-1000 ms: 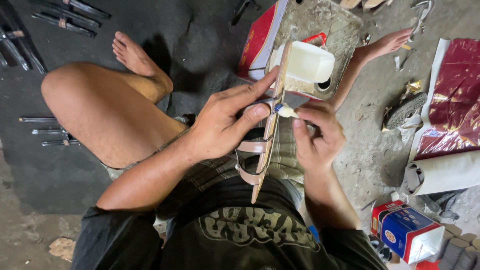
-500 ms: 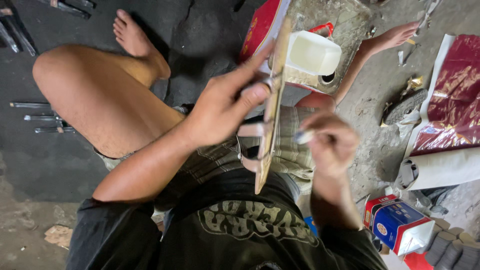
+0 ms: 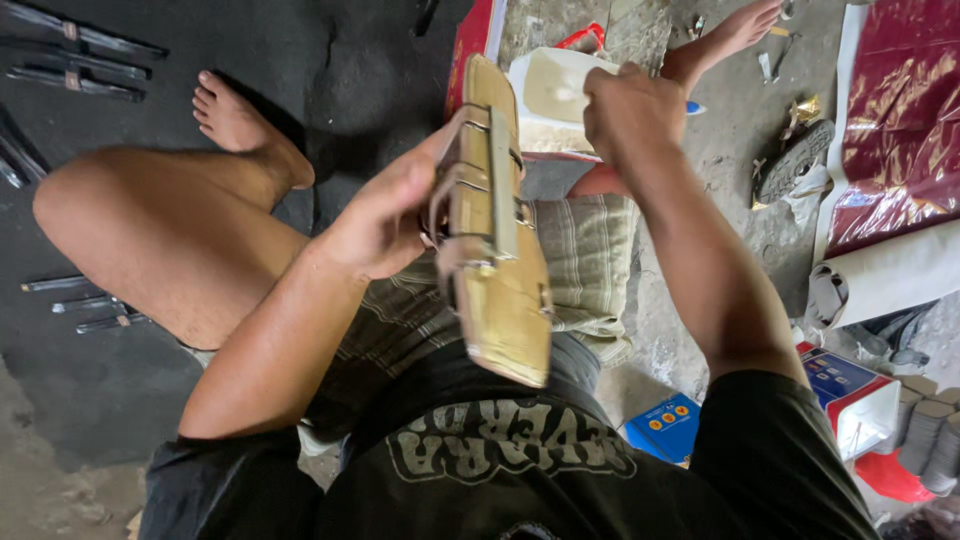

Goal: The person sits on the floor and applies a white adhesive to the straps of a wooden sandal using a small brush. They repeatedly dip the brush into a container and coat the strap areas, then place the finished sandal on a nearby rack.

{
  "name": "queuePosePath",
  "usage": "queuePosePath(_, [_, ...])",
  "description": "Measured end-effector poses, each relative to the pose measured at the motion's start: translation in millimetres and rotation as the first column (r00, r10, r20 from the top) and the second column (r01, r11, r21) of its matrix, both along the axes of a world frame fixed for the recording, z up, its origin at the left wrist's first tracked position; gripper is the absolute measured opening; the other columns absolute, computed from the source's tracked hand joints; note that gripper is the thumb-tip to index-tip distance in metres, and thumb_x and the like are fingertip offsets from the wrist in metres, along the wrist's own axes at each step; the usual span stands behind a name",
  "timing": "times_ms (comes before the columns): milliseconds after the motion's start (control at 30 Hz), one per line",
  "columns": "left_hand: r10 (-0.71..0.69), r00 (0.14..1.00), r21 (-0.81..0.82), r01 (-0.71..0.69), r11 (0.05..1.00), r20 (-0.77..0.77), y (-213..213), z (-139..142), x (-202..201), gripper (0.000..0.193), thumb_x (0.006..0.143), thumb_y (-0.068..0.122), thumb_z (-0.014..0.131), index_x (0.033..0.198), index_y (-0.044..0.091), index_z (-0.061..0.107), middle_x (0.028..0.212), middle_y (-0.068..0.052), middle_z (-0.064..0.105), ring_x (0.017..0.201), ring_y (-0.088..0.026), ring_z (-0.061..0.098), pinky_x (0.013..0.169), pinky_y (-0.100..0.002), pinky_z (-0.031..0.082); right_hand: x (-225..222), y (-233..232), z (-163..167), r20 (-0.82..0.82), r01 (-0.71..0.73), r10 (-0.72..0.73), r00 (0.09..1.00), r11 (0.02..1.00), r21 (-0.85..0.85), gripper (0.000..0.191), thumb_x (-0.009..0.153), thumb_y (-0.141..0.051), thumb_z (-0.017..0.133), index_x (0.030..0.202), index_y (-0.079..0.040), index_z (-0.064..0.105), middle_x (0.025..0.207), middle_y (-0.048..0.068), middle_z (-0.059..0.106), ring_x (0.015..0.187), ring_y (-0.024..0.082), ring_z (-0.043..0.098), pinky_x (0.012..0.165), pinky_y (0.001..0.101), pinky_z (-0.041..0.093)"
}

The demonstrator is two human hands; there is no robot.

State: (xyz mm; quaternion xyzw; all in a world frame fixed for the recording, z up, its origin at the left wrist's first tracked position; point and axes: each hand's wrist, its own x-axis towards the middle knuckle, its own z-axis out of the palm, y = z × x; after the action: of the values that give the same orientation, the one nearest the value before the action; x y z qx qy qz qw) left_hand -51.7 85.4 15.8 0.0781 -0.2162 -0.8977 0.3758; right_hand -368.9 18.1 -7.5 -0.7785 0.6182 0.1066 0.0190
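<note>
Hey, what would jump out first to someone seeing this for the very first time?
Dead centre, the left hand grips a tan sandal sole with straps, held up on edge over the person's lap. Just above, the right hand is a closed fist over a white plastic container on the floor. At far right, a glossy dark red sheet catches the light.

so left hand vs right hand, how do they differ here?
The left hand grips the tan sandal sole by its straps, low over the lap; the right hand is raised higher, beyond the sole's far end. Left fingers wrap the sole's edge; right is fisted over the white container, and I can't tell what it holds. Both are bare.
</note>
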Motion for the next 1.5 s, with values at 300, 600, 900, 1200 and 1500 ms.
queuePosePath(300, [0.022, 0.999, -0.031, -0.021, 0.999, 0.038, -3.0, 6.1, -1.4, 0.108, 0.092, 0.038, 0.081, 0.171, 0.005, 0.017, 0.151, -0.011, 0.049, 0.116, -0.017, 0.052, 0.075, -0.02, 0.046, -16.5, 70.5, 82.7, 0.128, 0.105, -0.102, 0.986, 0.994, -0.011, 0.015, 0.094, -0.021, 0.069, 0.106, -0.016, 0.076, 0.092, 0.013, 0.073, 0.079, 0.033, 0.07, 0.068, 0.0468, 0.053])
queuePosePath(600, [0.239, 0.895, -0.362, -0.095, 0.927, 0.376, -0.3, 13.7, -4.5, 0.105, 0.086, 0.012, 0.081, 0.167, 0.003, 0.015, 0.163, -0.013, 0.041, 0.147, -0.018, 0.043, 0.119, -0.029, 0.04, 40.0, 145.8, 85.0, 0.962, 0.165, -0.24, 0.134, 0.962, 0.217, 0.013, 0.1, 0.0, 0.068, 0.112, -0.001, 0.069, 0.097, 0.003, 0.069, 0.075, 0.002, 0.054, 0.068, 0.0196, 0.041])
queuePosePath(900, [0.176, 0.927, -0.266, -0.087, 0.96, 0.331, 1.8, 18.5, -3.0, 0.111, 0.088, 0.01, 0.085, 0.17, 0.007, 0.01, 0.153, -0.011, 0.051, 0.128, -0.018, 0.058, 0.106, -0.033, 0.057, 69.7, 143.1, 78.0, 0.975, 0.172, -0.106, 0.194, 0.982, 0.073, 0.012, 0.103, 0.001, 0.066, 0.115, 0.0, 0.066, 0.109, 0.007, 0.068, 0.087, 0.009, 0.06, 0.078, 0.0214, 0.047])
queuePosePath(1200, [0.208, 0.933, -0.289, -0.12, 0.95, 0.295, 4.2, 17.2, -1.2, 0.11, 0.093, 0.008, 0.085, 0.172, 0.007, 0.009, 0.157, -0.012, 0.049, 0.133, -0.016, 0.058, 0.114, -0.034, 0.056, 63.3, 151.5, 84.0, 0.958, 0.145, -0.085, 0.274, 0.988, 0.046, 0.011, 0.099, 0.0, 0.068, 0.111, -0.001, 0.068, 0.101, 0.011, 0.072, 0.088, 0.013, 0.068, 0.075, 0.0233, 0.052])
queuePosePath(1500, [0.212, 0.925, -0.32, -0.106, 0.941, 0.316, 3.5, 16.8, -1.0, 0.109, 0.093, 0.011, 0.085, 0.171, 0.006, 0.009, 0.162, -0.012, 0.046, 0.146, -0.02, 0.051, 0.117, -0.036, 0.055, 68.2, 145.4, 84.8, 0.958, 0.165, -0.02, 0.285, 0.986, -0.028, 0.011, 0.103, -0.001, 0.069, 0.114, -0.001, 0.067, 0.105, 0.012, 0.071, 0.094, 0.017, 0.068, 0.086, 0.0273, 0.053])
